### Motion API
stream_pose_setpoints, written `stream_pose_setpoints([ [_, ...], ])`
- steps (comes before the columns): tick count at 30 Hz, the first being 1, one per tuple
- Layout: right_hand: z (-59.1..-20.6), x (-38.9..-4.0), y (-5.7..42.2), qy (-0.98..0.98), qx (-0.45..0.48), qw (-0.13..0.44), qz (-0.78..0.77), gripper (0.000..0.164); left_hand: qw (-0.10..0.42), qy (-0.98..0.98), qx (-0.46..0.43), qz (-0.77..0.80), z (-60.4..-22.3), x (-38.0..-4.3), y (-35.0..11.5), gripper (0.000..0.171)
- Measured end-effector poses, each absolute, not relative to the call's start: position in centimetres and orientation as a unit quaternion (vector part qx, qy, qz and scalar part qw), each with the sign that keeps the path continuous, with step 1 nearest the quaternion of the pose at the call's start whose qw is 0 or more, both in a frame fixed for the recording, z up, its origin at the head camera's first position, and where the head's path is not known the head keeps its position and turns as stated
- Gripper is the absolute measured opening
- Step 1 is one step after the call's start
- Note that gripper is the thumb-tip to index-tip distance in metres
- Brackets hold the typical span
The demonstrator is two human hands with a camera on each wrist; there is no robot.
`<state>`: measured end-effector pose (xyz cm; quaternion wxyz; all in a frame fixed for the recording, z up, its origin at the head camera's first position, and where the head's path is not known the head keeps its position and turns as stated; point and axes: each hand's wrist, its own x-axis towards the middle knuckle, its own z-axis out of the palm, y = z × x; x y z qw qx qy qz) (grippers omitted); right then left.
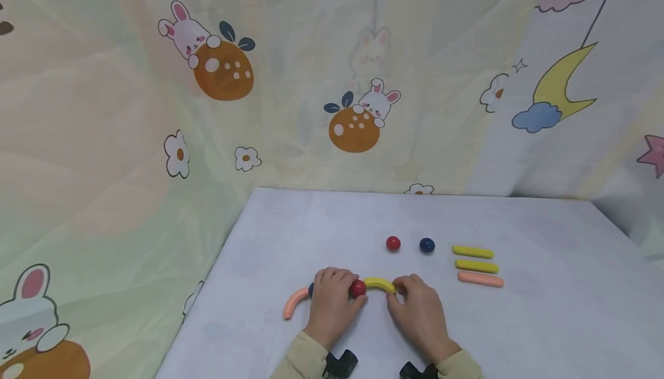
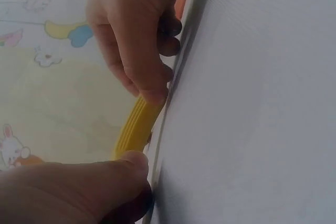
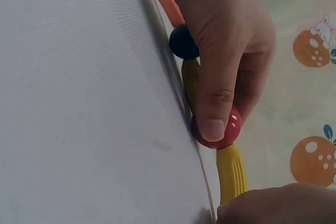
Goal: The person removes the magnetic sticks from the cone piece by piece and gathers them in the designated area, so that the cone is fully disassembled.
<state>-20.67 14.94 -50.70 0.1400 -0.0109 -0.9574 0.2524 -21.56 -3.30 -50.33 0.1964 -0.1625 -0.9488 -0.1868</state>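
Note:
My left hand (image 1: 334, 304) pinches a glossy red ball (image 1: 358, 288), its thumb lying across the ball in the right wrist view. From that ball a curved yellow stick (image 1: 379, 284) with ridges reaches right, and my right hand (image 1: 419, 313) pinches its far end between thumb and fingers. On the other side of the red ball, partly behind the left hand, run another yellow stick (image 3: 191, 80), a dark blue ball (image 3: 184, 42) and a curved salmon-pink stick (image 1: 295, 303), forming a chain. In the head view, the left hand covers most of its middle.
Behind the hands on the white table (image 1: 249, 241) lie a loose red ball (image 1: 393, 243) and a dark blue ball (image 1: 427, 245). To their right are two yellow sticks (image 1: 473, 251) and a salmon-pink stick (image 1: 480, 279), roughly parallel. A printed cloth (image 1: 290, 79) hangs behind the table.

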Motion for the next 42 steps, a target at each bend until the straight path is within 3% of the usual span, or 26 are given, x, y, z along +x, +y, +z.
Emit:
stream_pose_setpoints([
  [4,-50.7,-20.6,14.9,-0.955,-0.009,0.143,0.258,0.026,0.184,-0.953,-0.155,-0.183,-50.3,-21.5,-3.1,0.042],
  [12,-50.6,-20.6,15.9,-0.952,-0.023,0.148,0.268,0.024,0.211,-0.949,-0.124,-0.199,-50.4,-21.7,-2.9,0.041],
  [22,-49.8,-20.0,20.5,-0.950,-0.079,0.128,0.275,0.026,0.204,-0.950,-0.115,-0.204,-50.4,-21.7,-3.0,0.042],
  [30,-50.1,-19.1,24.4,-0.952,-0.093,0.164,0.242,0.025,0.194,-0.954,-0.103,-0.205,-50.2,-21.8,-2.9,0.043],
  [42,-50.8,-19.1,24.9,-0.944,-0.109,0.207,0.231,0.028,0.199,-0.952,-0.111,-0.206,-50.4,-21.8,-3.0,0.043],
])
